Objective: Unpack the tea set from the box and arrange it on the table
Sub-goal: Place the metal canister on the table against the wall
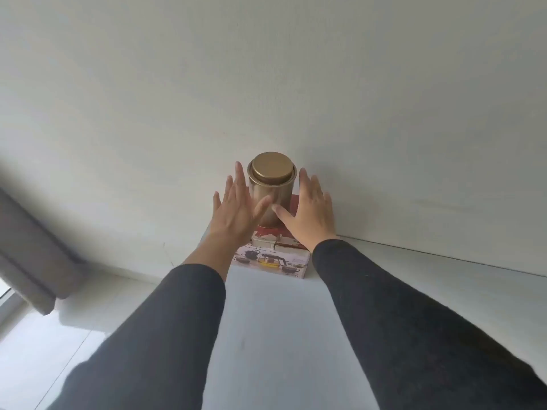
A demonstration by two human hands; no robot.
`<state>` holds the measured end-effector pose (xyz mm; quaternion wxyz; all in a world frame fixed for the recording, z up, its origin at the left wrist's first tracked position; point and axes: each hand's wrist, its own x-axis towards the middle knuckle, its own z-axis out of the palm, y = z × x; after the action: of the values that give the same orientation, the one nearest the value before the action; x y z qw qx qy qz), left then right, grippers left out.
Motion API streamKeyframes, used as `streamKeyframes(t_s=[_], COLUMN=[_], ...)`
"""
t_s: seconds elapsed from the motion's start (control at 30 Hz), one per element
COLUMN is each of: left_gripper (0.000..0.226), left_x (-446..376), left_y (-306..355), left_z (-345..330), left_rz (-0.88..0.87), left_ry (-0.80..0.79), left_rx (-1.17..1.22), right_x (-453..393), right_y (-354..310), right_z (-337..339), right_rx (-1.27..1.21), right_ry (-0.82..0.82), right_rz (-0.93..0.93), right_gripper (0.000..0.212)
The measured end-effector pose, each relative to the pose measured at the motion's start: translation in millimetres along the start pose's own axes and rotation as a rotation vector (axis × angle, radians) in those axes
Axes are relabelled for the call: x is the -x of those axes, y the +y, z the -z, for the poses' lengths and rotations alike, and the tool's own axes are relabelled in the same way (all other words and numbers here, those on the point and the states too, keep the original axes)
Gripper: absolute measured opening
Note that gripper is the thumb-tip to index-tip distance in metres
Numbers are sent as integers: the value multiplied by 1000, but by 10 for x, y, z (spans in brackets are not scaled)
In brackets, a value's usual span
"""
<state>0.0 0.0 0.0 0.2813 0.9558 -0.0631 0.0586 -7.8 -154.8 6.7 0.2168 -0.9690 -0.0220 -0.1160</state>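
A: Status?

B: Tea set box (270, 260) sits flat at the far end of the white worktop (281, 335), against the wall (266, 69). Printed side faces near, long axis runs left-right. Not opened yet, as far as I can tell.

A: What's on top?

B: A red-topped smaller box (270, 233), and a gold tin (271, 187) standing upright on that, lid on. Stack of three.

A: Hands?

B: Both reaching far, fingers straight and spread, gripping nothing. Left hand (236, 211) is on the tin's left side, right hand (310, 211) on its right. Thumbs cross in front of the tin's lower body. Can't tell if palms touch it or are just beside it.

A: Key relation?

B: The tin lies dead between the two hands, vertical axis, both about equally near. My read: the tin has to come off before the tea set box is reachable.

A: Risk?

B: Tall tin on a small base could tip if lifted unevenly.
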Motion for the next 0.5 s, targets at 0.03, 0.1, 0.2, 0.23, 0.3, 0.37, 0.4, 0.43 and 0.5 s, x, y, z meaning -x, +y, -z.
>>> streamKeyframes(t_s=[0.03, 0.1, 0.2, 0.23, 0.3, 0.37, 0.4, 0.43, 0.5], left_gripper=[97, 105, 98, 93, 90, 92, 95, 100, 107], left_x=[-59, -170, -211, -219, -232, -200, -170, -134, -66], left_y=[-32, -108, -115, -97, -58, 32, 90, 167, 357], left_z=[-5, -48, -74, -72, -77, -71, -83, -91, -122], left_rz=[0, -21, -45, -60, -82, -91, -101, -113, -140], left_ry=[-41, -105, -79, -52, -17, -26, -31, -39, -50], left_rx=[53, 135, 259, 289, 313, 322, 328, 334, 315], right_x=[-60, -157, -190, -195, -174, -123, -81, -44, 42], right_y=[-21, -33, -60, -40, -22, 30, 56, 110, 239], right_z=[-56, -161, -220, -227, -169, -105, -52, -6, 129], right_rx=[-11, -50, -134, -151, -158, -159, -151, -143, -116], right_ry=[9, 38, 71, 90, 123, 144, 152, 166, 188], right_rz=[2, -11, -24, -9, 10, 18, 16, 18, 10], right_gripper=[90, 93, 94, 93, 92, 91, 91, 91, 91])
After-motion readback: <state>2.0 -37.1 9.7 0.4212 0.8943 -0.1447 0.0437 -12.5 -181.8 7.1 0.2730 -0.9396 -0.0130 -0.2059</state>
